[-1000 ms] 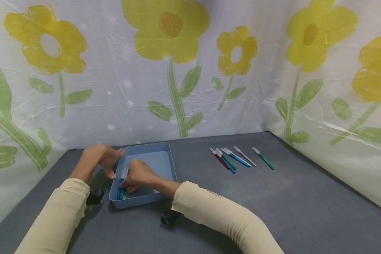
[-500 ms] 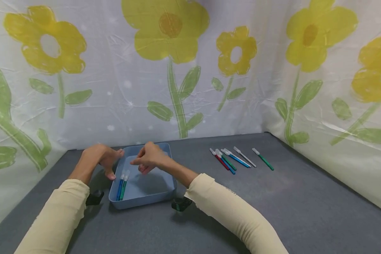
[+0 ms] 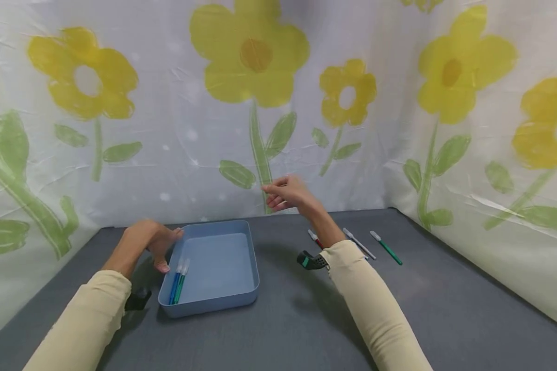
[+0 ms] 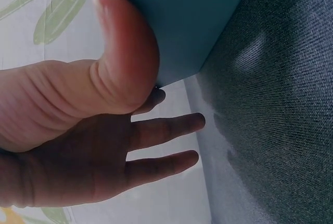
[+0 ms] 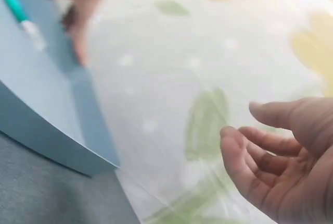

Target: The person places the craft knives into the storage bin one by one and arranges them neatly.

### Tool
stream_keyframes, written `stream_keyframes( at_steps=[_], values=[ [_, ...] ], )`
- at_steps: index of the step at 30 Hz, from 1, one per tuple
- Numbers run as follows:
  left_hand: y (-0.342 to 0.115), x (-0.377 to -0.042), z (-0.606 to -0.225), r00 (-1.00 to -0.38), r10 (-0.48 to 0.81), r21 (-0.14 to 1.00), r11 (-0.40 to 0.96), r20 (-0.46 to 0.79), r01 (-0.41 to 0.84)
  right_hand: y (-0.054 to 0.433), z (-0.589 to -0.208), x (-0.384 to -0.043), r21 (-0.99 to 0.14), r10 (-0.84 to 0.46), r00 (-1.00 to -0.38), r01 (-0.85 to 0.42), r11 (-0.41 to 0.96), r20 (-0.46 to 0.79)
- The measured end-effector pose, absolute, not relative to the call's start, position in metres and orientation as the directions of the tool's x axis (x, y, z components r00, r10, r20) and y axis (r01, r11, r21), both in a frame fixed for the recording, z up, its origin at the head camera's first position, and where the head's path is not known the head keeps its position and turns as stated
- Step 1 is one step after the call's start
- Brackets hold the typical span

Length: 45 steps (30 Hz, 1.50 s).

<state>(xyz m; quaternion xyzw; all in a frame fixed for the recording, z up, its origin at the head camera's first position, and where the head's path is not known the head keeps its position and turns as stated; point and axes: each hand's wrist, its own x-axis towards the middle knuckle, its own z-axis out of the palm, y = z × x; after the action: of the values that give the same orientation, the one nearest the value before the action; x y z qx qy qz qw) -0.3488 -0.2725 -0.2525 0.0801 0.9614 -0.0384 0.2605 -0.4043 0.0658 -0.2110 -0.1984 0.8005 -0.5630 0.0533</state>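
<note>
My left hand (image 3: 154, 242) rests at the left side of a blue tray (image 3: 255, 268). Its thumb lies along the tray's side wall, and the other fingers reach straight toward the far corner in the left wrist view. Blue (image 3: 174, 289) and green (image 3: 180, 288) felt-tip pens with pale caps lie side by side along the tray's inner left wall. Raised over the table, right of the tray, is my right hand (image 3: 290, 195). In the right wrist view its fingers are loosely bent, with nothing between them and the thumb.
On the right of the dark table (image 3: 278, 335) lie a green pen (image 3: 387, 249), a grey-white pen (image 3: 359, 243) and a red pen (image 3: 315, 237). The right forearm hides other pens there. A flower-printed curtain (image 3: 181, 170) hangs behind and along the right.
My right hand has let go of the pens in the tray, risen and moved right, out over the table. The left hand stays at the tray. The head view has tilted slightly up.
</note>
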Motion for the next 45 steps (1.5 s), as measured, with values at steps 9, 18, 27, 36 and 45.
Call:
stream_keyframes(
  at_steps=[9, 18, 27, 36, 45],
  values=[
    [-0.276, -0.351, -0.241, -0.858, 0.151, -0.042, 0.980, -0.491, 0.197, 0.116, -0.200, -0.420, -0.843, -0.337, -0.940, -0.229, 0.486, 0.061],
    [-0.275, -0.352, -0.237, -0.856, 0.171, -0.094, 0.965, -0.488, 0.246, 0.146, -0.220, -0.428, -0.440, -0.293, -0.939, -0.190, 0.877, -0.179],
    [-0.278, -0.353, -0.242, -0.854, 0.153, -0.051, 0.977, -0.497, 0.205, 0.147, -0.239, -0.432, -0.167, -0.127, -0.905, -0.063, 0.984, -0.405],
    [-0.280, -0.349, -0.248, -0.845, 0.164, -0.031, 0.978, -0.509, 0.208, 0.132, -0.250, -0.432, -0.001, -0.084, -0.911, -0.091, 0.996, -0.404],
    [-0.279, -0.348, -0.252, -0.843, 0.159, -0.009, 0.982, -0.514, 0.191, 0.127, -0.257, -0.430, 0.016, -0.088, -0.920, -0.102, 0.995, -0.382]
  ],
)
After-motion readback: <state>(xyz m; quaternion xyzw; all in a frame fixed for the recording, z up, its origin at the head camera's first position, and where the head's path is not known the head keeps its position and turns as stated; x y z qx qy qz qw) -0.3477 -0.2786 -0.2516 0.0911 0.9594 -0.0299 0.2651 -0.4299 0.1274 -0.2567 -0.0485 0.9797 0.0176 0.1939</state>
